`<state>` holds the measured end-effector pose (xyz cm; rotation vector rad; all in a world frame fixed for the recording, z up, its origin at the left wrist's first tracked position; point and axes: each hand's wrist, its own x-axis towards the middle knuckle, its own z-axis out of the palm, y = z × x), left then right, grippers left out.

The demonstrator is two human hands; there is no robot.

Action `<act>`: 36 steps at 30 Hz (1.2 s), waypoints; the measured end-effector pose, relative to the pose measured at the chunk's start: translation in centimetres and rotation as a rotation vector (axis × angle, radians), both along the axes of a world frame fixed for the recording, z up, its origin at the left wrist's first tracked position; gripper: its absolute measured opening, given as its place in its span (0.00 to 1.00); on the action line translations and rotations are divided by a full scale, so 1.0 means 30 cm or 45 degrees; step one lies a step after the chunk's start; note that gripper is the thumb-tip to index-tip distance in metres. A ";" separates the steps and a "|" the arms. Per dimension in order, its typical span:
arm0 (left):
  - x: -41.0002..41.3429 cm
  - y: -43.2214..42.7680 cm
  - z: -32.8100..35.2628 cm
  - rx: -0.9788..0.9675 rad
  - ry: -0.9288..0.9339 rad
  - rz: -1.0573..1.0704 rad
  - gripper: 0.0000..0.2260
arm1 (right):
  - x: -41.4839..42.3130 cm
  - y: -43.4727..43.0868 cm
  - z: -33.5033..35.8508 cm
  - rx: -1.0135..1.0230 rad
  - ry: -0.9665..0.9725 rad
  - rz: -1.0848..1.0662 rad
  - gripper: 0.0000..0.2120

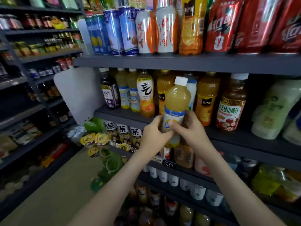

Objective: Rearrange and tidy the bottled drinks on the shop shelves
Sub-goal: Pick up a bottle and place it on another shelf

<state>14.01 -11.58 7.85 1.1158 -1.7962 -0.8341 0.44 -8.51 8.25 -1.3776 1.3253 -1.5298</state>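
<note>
Both forearms reach in. The left hand (153,132) pinches the label and the right hand (190,128) wraps the lower body. Together they hold a clear plastic bottle of cloudy pale-yellow juice with white screw cap and glossy blue-and-white label (178,97), upright, just in front of the dark grey metal middle shelf (123,116). Judged step: re-siting this bottle. Two matching pale-yellow bottles (127,93) stand toward that shelf's left end, so the next move likely calls for a label-forward set-down beside them. Smooth, round-shouldered orange-juice bottles (206,98) fill the shelf behind.
</note>
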 end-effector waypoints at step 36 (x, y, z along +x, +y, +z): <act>-0.011 -0.532 -0.045 -0.289 0.290 0.470 0.30 | -0.012 -0.208 -0.014 0.016 0.060 -0.324 0.21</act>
